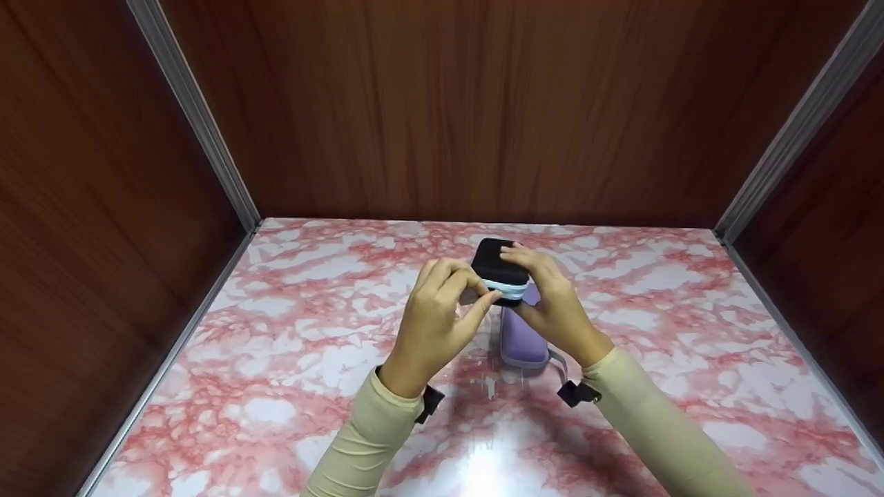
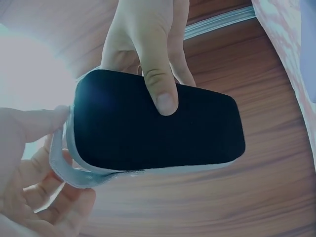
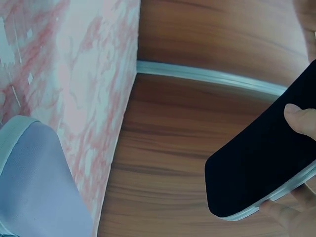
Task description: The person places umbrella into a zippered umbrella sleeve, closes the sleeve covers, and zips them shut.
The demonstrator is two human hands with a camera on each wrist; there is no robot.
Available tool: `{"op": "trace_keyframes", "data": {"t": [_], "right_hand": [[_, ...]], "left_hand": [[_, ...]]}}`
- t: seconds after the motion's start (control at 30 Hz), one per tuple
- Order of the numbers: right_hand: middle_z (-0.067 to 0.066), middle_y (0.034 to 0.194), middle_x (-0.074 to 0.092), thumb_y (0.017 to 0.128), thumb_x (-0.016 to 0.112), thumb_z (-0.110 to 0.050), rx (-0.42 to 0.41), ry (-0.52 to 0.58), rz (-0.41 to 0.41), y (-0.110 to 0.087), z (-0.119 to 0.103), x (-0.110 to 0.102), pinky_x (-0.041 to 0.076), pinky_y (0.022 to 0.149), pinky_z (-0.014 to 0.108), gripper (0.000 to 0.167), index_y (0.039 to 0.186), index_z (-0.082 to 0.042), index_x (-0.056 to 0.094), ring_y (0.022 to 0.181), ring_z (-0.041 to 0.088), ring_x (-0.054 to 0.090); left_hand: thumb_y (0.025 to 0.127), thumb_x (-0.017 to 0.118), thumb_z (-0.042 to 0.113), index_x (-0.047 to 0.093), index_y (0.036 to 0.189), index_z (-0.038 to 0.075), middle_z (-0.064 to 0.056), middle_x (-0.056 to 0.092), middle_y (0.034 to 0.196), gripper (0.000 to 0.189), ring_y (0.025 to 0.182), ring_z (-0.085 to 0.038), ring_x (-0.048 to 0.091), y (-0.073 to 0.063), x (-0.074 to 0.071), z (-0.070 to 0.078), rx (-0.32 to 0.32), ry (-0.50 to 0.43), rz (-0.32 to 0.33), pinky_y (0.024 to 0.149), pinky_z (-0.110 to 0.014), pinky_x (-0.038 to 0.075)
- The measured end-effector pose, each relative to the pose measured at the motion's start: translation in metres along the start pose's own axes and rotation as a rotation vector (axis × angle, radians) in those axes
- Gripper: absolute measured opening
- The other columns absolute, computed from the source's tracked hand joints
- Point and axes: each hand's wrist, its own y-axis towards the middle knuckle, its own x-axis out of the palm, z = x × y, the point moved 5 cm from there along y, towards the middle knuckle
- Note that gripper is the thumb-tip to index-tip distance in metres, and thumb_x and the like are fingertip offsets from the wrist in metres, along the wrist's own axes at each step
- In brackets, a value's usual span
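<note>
A black zip case [image 1: 492,261] with a pale blue zipper band [image 1: 507,288] is held up above the table. My right hand [image 1: 558,307] grips it from the right, the thumb on one broad face and the fingers on the other. At the near end, my left hand [image 1: 435,314] pinches at the zipper band between thumb and index finger; the zipper pull itself is hidden. In the left wrist view a pale loop strap [image 2: 84,178] hangs from that end, by the left fingers. The case appears closed.
Beneath the hands lies a purple case [image 1: 523,342] with a light rim and a wrist strap [image 1: 562,362]. The tabletop [image 1: 290,310] has a red and white marbled pattern. Brown wood-grain panels [image 1: 442,110] with metal corner strips enclose it at the back and sides.
</note>
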Motion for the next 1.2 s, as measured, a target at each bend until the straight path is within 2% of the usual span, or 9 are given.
{"op": "trace_keyframes", "data": {"t": [0.37, 0.6, 0.8, 1.0, 1.1, 1.2], "right_hand": [[0.013, 0.138, 0.058, 0.075, 0.081, 0.010, 0.000, 0.016, 0.010, -0.001, 0.002, -0.001, 0.035, 0.112, 0.045, 0.064, 0.132, -0.006, 0.058, 0.132, 0.040, 0.049], [0.015, 0.136, 0.058, 0.071, 0.079, 0.017, -0.007, 0.062, 0.036, -0.002, 0.006, -0.004, 0.037, 0.111, 0.043, 0.065, 0.130, -0.002, 0.058, 0.129, 0.042, 0.050], [0.015, 0.135, 0.059, 0.073, 0.081, 0.014, -0.026, 0.053, 0.035, -0.002, 0.006, -0.005, 0.037, 0.111, 0.044, 0.062, 0.129, -0.002, 0.059, 0.130, 0.041, 0.050], [0.015, 0.135, 0.059, 0.074, 0.081, 0.013, -0.029, 0.053, 0.029, -0.004, 0.007, -0.004, 0.036, 0.112, 0.045, 0.061, 0.129, -0.002, 0.059, 0.130, 0.042, 0.050], [0.016, 0.134, 0.059, 0.073, 0.080, 0.014, -0.035, 0.058, 0.035, -0.003, 0.006, -0.005, 0.036, 0.112, 0.045, 0.062, 0.128, -0.002, 0.059, 0.130, 0.043, 0.050], [0.016, 0.134, 0.059, 0.072, 0.080, 0.015, -0.042, 0.067, 0.044, -0.002, 0.005, -0.006, 0.036, 0.112, 0.046, 0.062, 0.128, -0.001, 0.060, 0.130, 0.043, 0.049]], "left_hand": [[0.092, 0.075, 0.021, 0.064, 0.083, 0.011, -0.001, 0.061, 0.098, 0.017, 0.086, -0.013, 0.050, -0.002, -0.002, -0.011, -0.030, -0.108, -0.021, 0.074, -0.024, 0.044], [0.093, 0.074, 0.020, 0.065, 0.084, 0.012, 0.000, 0.065, 0.105, 0.016, 0.087, -0.010, 0.054, -0.002, -0.008, -0.020, -0.086, -0.186, -0.013, 0.074, -0.026, 0.047], [0.093, 0.073, 0.022, 0.068, 0.087, 0.012, -0.007, 0.065, 0.116, 0.014, 0.100, -0.012, 0.059, -0.003, -0.008, -0.025, -0.105, -0.215, -0.082, 0.080, -0.025, 0.051], [0.097, 0.068, 0.019, 0.070, 0.094, 0.010, -0.009, 0.063, 0.118, 0.009, 0.094, -0.012, 0.060, -0.003, -0.008, -0.026, -0.094, -0.234, -0.155, 0.079, -0.028, 0.051], [0.098, 0.067, 0.018, 0.070, 0.095, 0.009, -0.011, 0.063, 0.115, 0.010, 0.092, -0.012, 0.058, -0.005, -0.007, -0.027, -0.095, -0.246, -0.146, 0.078, -0.032, 0.051], [0.097, 0.067, 0.018, 0.068, 0.095, 0.008, -0.010, 0.061, 0.114, 0.010, 0.094, -0.012, 0.059, -0.006, -0.005, -0.029, -0.125, -0.266, -0.124, 0.078, -0.030, 0.053]]}}
